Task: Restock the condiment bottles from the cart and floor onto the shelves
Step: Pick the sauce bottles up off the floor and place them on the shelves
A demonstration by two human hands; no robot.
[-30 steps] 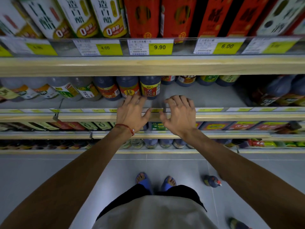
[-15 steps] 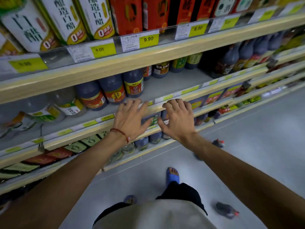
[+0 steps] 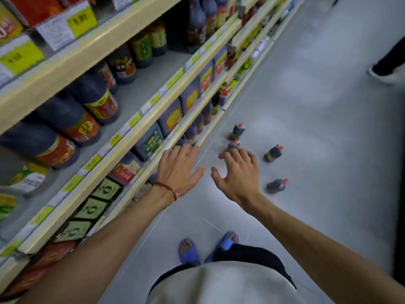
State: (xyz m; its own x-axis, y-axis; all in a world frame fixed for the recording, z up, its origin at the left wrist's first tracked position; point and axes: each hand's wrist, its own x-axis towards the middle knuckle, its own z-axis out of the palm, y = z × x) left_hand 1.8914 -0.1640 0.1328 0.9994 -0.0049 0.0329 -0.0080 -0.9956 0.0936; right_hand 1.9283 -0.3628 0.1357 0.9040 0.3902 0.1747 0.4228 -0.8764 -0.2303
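Bottles [image 3: 273, 153] stand on floor [image 3: 317, 128] just beside stocked shelves [image 3: 87, 53].

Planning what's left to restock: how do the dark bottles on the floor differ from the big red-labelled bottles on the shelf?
The floor bottles sit scattered, apart, on the tiles; the shelf bottles are packed in a row. The floor bottles show red caps; the shelf bottles' caps are hidden by the shelf above. The shelf bottles look bulkier than the floor bottles. Both are dark.
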